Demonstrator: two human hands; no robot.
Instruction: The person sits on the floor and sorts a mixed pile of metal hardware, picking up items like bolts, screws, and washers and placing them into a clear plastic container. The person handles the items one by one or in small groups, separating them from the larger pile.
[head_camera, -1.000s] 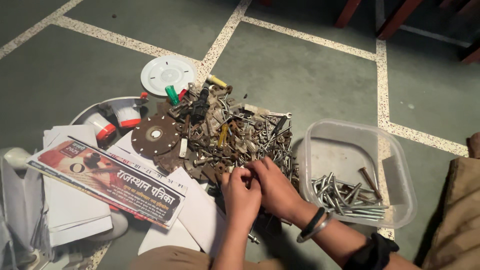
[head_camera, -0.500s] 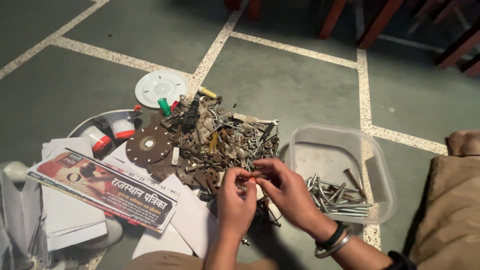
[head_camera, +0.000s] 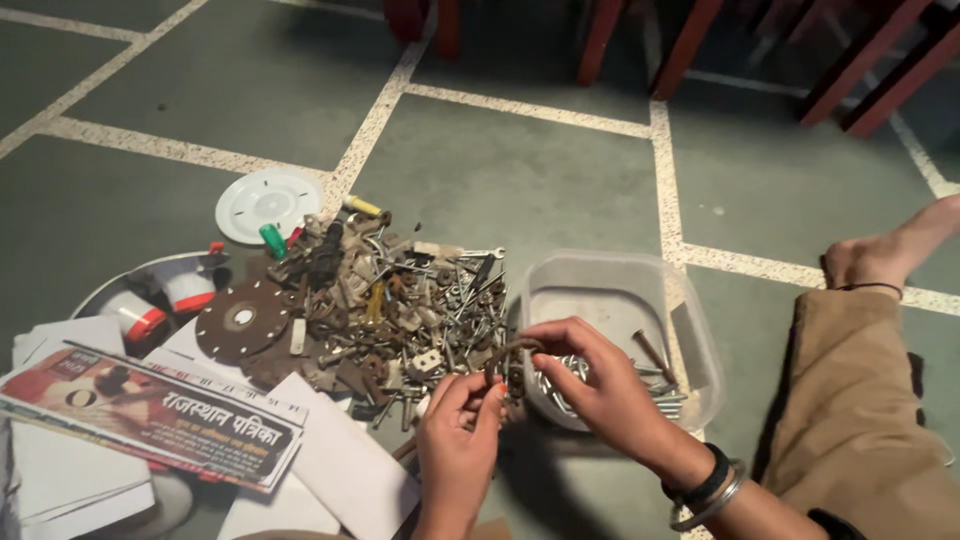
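Rusty bent hook (head_camera: 508, 352) pinched by both hands' fingers (left hand (head_camera: 455, 430), right hand (head_camera: 590, 385)).

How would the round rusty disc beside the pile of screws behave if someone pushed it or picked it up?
The rusty disc lies flat on the floor, so it would probably slide rather than roll. It looks like thin metal, likely stiff and rather heavy for its size. Its rough, rusted face should not be slippery, but its low edge may be hard to catch with fingertips.
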